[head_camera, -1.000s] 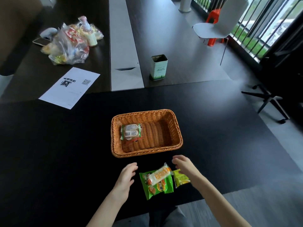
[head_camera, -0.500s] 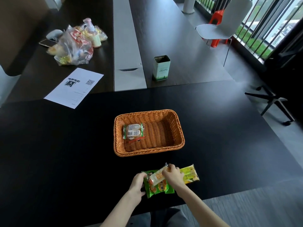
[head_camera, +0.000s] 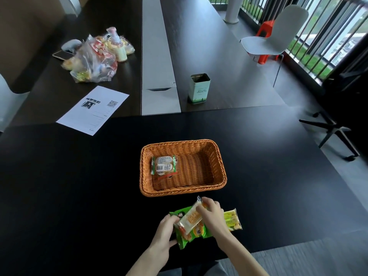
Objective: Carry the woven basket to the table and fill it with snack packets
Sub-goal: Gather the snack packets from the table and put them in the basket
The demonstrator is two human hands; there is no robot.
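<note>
The orange woven basket sits on the black table with one clear snack packet lying in its left half. In front of it, near the table's edge, lie a green packet and a yellow packet, with a white-and-orange packet on top of the green one. My right hand pinches the white-and-orange packet at its far end. My left hand grips the left edge of the green packet.
A green tea tin stands beyond the basket. A printed sheet lies at the back left, with a plastic bag of snacks, a bottle and a phone behind it. A grey chair and a chair base stand at right.
Both hands moved from hovering over the packets onto them. The right hand closed on the white-and-orange packet and the left hand took the green packet's edge.
</note>
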